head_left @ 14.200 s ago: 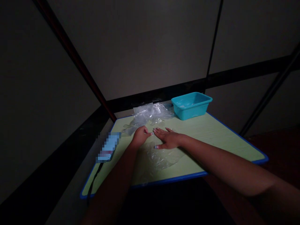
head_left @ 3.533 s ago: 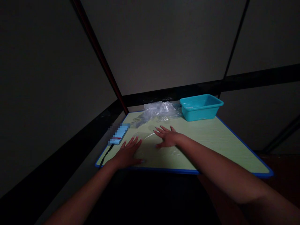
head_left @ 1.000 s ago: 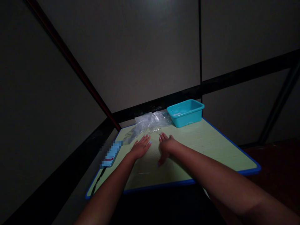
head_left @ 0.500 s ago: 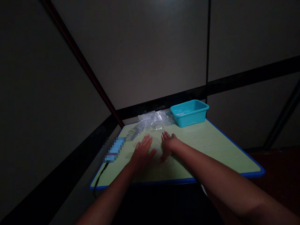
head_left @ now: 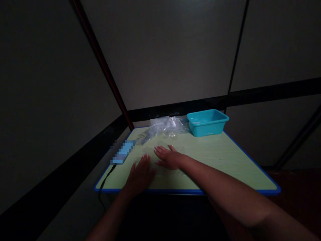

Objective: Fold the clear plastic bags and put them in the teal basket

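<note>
My left hand [head_left: 140, 175] lies flat near the front edge of the table, fingers stretched forward and slightly apart. To its right, my right hand [head_left: 169, 158] is also laid out flat, its fingers pointing left and away from me. Under and around both hands is a thin clear plastic bag [head_left: 175, 172], hard to make out against the pale green tabletop [head_left: 215, 164]. Both palms appear to press on it. Neither hand grips anything.
A crumpled heap of clear plastic bags [head_left: 167, 126] lies at the back of the table. Beside it on the right stands a turquoise basin [head_left: 209, 129]. A blurred-out phone-like device [head_left: 124, 152] with a black cable sits at the left edge. Walls [head_left: 175, 60] close in behind and left.
My left hand has slid left and toward me. My right hand has shifted slightly left and turned, its fingers now spread flatter. The view has tilted a little.
</note>
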